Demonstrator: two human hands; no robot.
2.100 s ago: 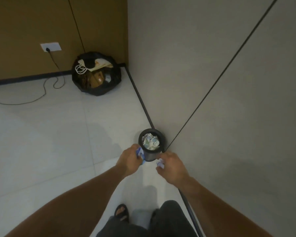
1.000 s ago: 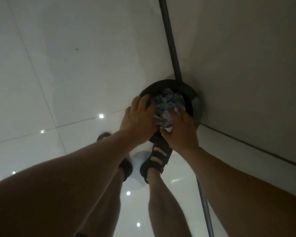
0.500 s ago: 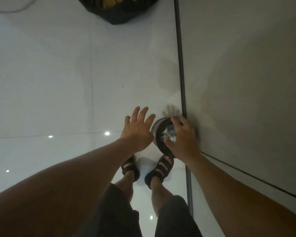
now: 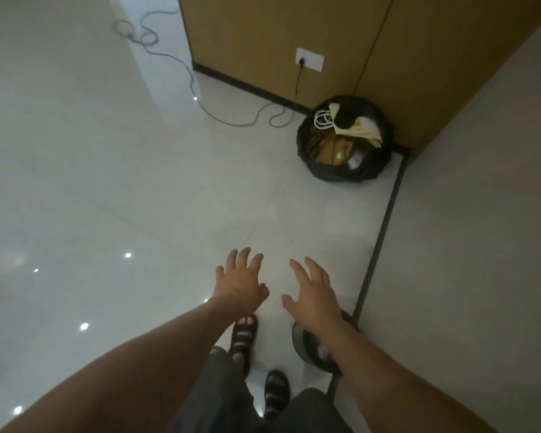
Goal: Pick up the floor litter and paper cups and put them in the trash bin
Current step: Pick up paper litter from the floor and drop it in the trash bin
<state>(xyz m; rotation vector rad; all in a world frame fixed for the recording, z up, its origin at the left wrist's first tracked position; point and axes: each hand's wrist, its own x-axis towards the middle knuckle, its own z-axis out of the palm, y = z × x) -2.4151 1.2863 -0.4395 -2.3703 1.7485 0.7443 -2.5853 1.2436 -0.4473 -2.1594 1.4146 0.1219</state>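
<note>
— right, where's the trash bin (image 4: 298, 339) at this point?

— low in the frame, right of centre, tight against the dark skirting strip at the foot of the wall. it's small, round and dark, and the right forearm crosses over most of its mouth. a bit of pale crumpled paper (image 4: 320, 351) shows inside.

— and the hands?

— both are out over the floor above the bin in the frame. the left hand (image 4: 239, 284) has its grip spread wide, fingers fanned, holding nothing. the right hand (image 4: 314, 295) is the same: grip spread, palm down, nothing in it.

— so what could go wrong?

— mostly the bin itself, i'd say. it looks light, and that forearm hangs right over the rim. a careless swing could tip it and scatter the paper. the sandals (image 4: 242, 334) stand just beside it too, so a step to the right might kick it.

— anything further off?

— the cable (image 4: 200, 103) loops across the tiles in the upper middle, running from the wall socket (image 4: 310, 59). a foot could catch it while going after more litter. there's also a big black bag (image 4: 344, 170) in the corner at the upper right, and cups could end up in that by mistake.
</note>
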